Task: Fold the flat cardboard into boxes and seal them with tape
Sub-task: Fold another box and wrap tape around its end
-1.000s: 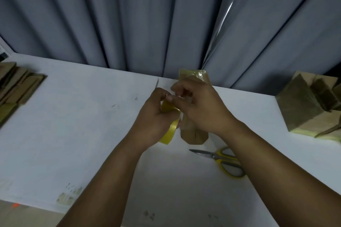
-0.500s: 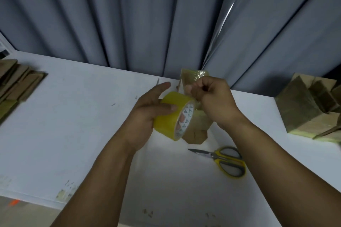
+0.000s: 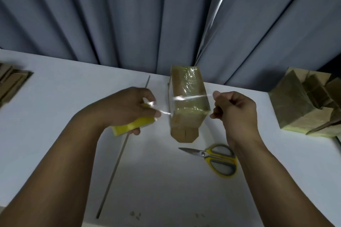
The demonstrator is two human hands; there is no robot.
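While the brown cardboard box [image 3: 186, 114] stands at frame centre on the white table [image 3: 55, 116], a clear tape strip [image 3: 191, 96] stretches across it: the left hand [image 3: 127, 108] grips the yellow tape roll [image 3: 132, 126], the right hand [image 3: 238, 110] pinches the strip's free end. Yellow-handled scissors [image 3: 215, 158] lie lower right.

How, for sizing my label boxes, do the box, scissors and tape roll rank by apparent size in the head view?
1. Box, standing mid-table.
2. Scissors, which lie nearer the camera.
3. Tape roll, though this is unsure because the left hand hides most of it.
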